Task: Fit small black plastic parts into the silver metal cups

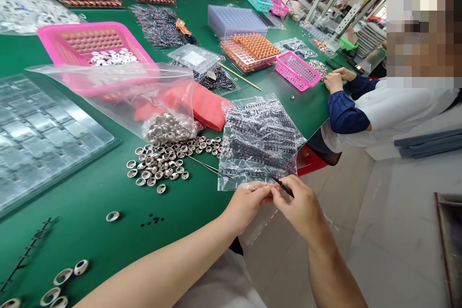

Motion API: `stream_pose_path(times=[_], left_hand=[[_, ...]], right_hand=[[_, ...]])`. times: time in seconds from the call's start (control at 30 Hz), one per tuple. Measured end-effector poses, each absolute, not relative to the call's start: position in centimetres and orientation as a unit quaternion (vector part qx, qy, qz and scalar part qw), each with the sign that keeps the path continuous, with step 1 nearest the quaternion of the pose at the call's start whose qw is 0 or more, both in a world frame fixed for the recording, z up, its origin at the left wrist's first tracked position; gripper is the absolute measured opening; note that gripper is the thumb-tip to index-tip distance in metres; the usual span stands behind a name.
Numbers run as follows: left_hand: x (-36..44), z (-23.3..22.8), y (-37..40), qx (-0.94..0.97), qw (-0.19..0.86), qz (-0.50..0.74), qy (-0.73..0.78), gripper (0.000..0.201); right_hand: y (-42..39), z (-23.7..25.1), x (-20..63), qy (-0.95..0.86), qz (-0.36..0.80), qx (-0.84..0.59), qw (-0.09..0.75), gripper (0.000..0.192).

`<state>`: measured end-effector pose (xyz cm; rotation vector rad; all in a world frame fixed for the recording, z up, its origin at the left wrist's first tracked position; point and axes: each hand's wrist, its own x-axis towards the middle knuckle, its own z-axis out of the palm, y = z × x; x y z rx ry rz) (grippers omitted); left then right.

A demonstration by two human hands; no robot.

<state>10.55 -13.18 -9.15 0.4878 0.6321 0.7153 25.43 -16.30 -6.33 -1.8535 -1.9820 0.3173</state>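
My left hand [248, 204] and my right hand [300, 208] meet at the table's near edge, fingertips pinched together on the lower edge of a clear plastic bag [258, 139] full of small black parts. A thin black stick [283, 186] pokes up from my right hand's fingers. Just left of the bag lies a heap of small silver metal rings [162, 161], some spilling from another clear bag [144, 96]. Slim metal tweezers [206, 165] lie between the rings and the black-parts bag.
A pink basket [72, 41] with rings and a clear blister tray [39, 134] sit at left. Orange trays [252, 50], a second pink basket [296, 70] and a red cloth [207, 106] lie further back. A co-worker's hand [334, 82] rests on the table's right edge.
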Motion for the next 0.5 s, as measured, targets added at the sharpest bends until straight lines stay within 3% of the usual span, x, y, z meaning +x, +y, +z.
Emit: stream_pose_path(times=[0.2, 0.5], left_hand=[[10.71, -9.59, -13.54, 0.299, 0.821, 0.35, 0.337, 0.02], [10.94, -9.56, -13.66, 0.347, 0.806, 0.334, 0.345, 0.022]], right_hand=[[-16.48, -6.3, 24.8, -0.722, 0.071, -0.667, 0.173, 0.007], [-15.87, -5.84, 24.57, -0.701, 0.103, -0.692, 0.137, 0.009]])
